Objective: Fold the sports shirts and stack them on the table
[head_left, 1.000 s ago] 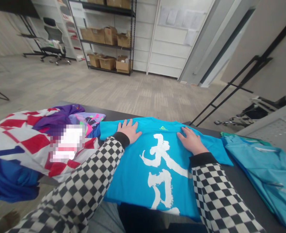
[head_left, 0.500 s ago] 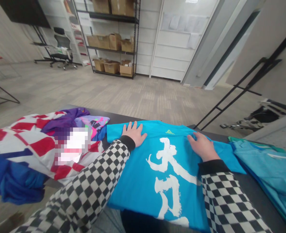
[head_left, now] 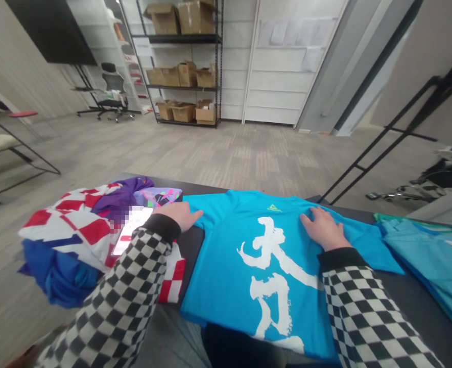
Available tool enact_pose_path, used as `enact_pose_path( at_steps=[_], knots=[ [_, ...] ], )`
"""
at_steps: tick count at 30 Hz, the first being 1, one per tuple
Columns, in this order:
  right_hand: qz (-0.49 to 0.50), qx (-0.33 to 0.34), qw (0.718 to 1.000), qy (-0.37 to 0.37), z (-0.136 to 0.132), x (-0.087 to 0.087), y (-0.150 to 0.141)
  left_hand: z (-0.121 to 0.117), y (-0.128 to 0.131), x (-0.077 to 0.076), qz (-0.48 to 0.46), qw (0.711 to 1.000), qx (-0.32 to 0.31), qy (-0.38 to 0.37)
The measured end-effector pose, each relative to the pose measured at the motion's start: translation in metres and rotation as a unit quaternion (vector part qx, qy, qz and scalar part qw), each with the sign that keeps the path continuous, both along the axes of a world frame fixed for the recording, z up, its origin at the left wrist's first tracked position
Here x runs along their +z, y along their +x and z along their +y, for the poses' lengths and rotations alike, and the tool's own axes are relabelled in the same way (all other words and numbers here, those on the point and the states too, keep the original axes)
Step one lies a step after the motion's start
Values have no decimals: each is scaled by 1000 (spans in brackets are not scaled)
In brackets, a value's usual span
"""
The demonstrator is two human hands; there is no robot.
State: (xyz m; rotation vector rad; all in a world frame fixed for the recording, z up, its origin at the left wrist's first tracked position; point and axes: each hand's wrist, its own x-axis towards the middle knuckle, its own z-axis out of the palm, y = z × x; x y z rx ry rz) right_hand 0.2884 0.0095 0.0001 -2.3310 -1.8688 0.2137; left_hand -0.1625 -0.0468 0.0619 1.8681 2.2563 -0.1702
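Note:
A bright blue T-shirt (head_left: 226,266) with large white brush-style characters lies front up on the dark table, its lower hem hanging over the near edge. My left hand (head_left: 177,215) rests at the end of its left-side sleeve, thumb stretched out over the cloth; the other fingers are partly hidden. On the right side, my right hand (head_left: 325,228) lies on the shirt near the shoulder with its fingers apart. Left of the shirt, a phone (head_left: 123,247) with a lit screen lies on a heap of red-and-white checked cloth (head_left: 91,227), partly behind my left forearm.
Purple cloth (head_left: 114,198) and a dark blue garment (head_left: 59,273) belong to the left heap. Folded teal garments (head_left: 432,255) lie at the right of the black table (head_left: 193,255). A black stand frame (head_left: 379,138) rises beyond it. Shelves with cardboard boxes (head_left: 183,112) stand across the floor.
My left hand has slid left from the shirt's shoulder to the sleeve end. My right hand stays near the other shoulder. The whole view has shifted slightly.

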Motion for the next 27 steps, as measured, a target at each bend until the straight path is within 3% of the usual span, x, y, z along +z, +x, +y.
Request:
enact_pose_path(
  at_steps=[2, 5, 10, 13, 15, 17, 20, 23, 25, 27],
  knots=[
    [-1, 0, 1000, 7, -1, 0, -1, -12, -5, -9, 17, 1000, -11, -21],
    [2, 3, 1000, 16, -3, 0, -1, -30, -1, -21, 19, 1000, -12, 7],
    [15, 1, 1000, 11, -4, 0, -2, -55, 6, -23, 54, 996, -6, 73],
    [13, 0, 1000, 18, -3, -1, -1, -65, 5, -31, 7, 989, -92, 113],
    [8, -3, 1000, 11, -2, -1, -1, -69, 3, -39, -47, 983, -152, 92],
    [8, -4, 1000, -3, -2, -1, -1, -70, 2, -43, -60, 985, -146, 63],
    [15, -6, 1000, -10, -5, 1, -3, -60, 8, -37, -6, 991, -118, 64],
    [28, -12, 1000, -3, -11, 4, -6, -31, 28, -27, 18, 982, -158, 103],
    [33, -15, 999, -2, -15, 5, -7, -7, 47, -31, -10, 973, -194, 124],
    [34, -22, 999, 0, -17, 4, -6, 12, 65, -45, -31, 976, -186, 107]
  ],
)
